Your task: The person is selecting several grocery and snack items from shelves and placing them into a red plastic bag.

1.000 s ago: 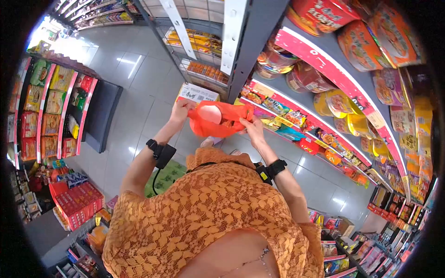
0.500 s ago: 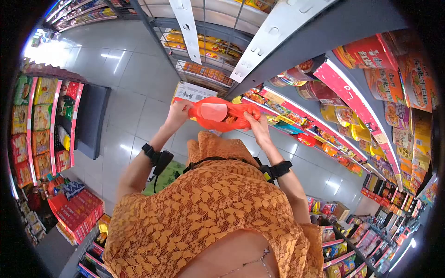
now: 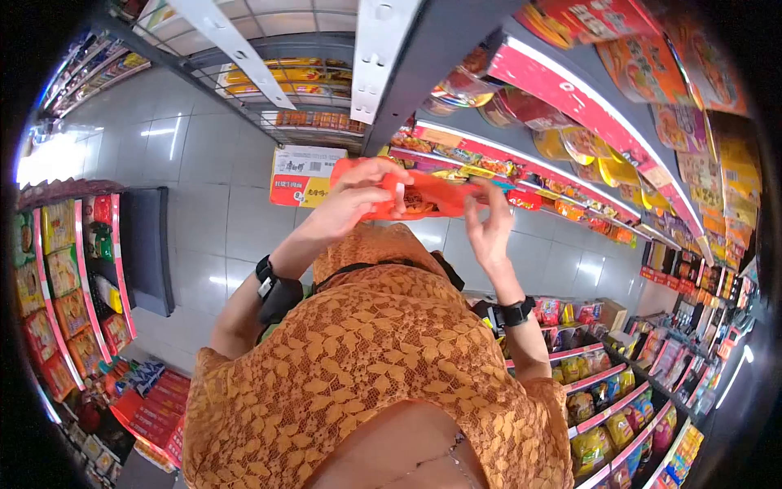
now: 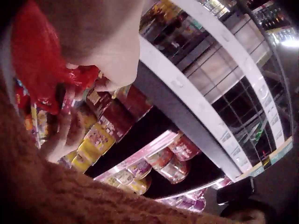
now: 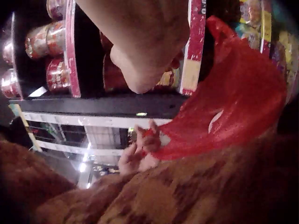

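Note:
A red plastic bag (image 3: 440, 194) stretches between both hands, with something orange-brown showing inside it. The left hand (image 3: 350, 204) pinches its left side, fingers and thumb bent around the film near a small white patch (image 3: 400, 198). At the other end, the right hand (image 3: 491, 232) holds the edge between thumb and fingers. In the left wrist view, the bag (image 4: 37, 51) hangs beside the large, blurred left hand (image 4: 105, 46). The right wrist view has the bag (image 5: 233, 102) spread wide, the left hand (image 5: 140, 154) at its corner and the right hand (image 5: 145, 51) above, fingertips hidden.
Shelves of noodle tubs (image 3: 586, 147) rise at the right. A carton (image 3: 305, 175) stands on the floor beyond the hands, beside a wire rack (image 3: 285, 77). Packet shelves (image 3: 69, 285) and red boxes (image 3: 159, 416) lie at left, more packet shelves (image 3: 603, 407) at lower right.
The left hand has moved inward over the bag, and the right hand has shifted right and lower, its fingers more spread. The round white patch is now mostly covered. The head view has turned.

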Demonstrator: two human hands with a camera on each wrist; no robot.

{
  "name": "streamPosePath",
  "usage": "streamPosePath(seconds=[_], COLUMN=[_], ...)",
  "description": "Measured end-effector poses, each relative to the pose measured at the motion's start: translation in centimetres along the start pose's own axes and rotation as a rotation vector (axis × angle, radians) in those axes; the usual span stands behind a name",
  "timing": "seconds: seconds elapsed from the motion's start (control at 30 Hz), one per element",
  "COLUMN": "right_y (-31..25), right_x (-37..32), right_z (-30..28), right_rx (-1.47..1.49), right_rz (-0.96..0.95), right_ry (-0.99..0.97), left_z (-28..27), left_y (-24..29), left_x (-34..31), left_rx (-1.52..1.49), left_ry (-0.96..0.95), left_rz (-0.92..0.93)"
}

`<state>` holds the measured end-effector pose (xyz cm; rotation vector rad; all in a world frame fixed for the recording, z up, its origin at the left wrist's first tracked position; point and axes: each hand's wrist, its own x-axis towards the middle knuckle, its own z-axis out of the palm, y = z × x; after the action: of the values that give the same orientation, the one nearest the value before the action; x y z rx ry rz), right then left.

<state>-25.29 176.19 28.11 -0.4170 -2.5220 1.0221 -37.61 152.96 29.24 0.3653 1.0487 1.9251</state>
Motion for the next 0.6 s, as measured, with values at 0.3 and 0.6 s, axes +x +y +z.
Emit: streamPosePath(seconds=[0.3, 0.6], right_y=[2.7, 3.3], right_x=[-0.6, -0.1], right_z=[7.7, 7.4], right_rx=[1.015, 1.057], right_rz=[0.233, 0.650], right_ry=[-1.018, -0.827], left_z=[4.5, 8.3], left_y=[-0.5, 0.1], left_x=[-0.3, -0.7], left_rx=[0.072, 0.097], left_ry=[-0.048, 0.005], left_rz=[0.005, -0.042])
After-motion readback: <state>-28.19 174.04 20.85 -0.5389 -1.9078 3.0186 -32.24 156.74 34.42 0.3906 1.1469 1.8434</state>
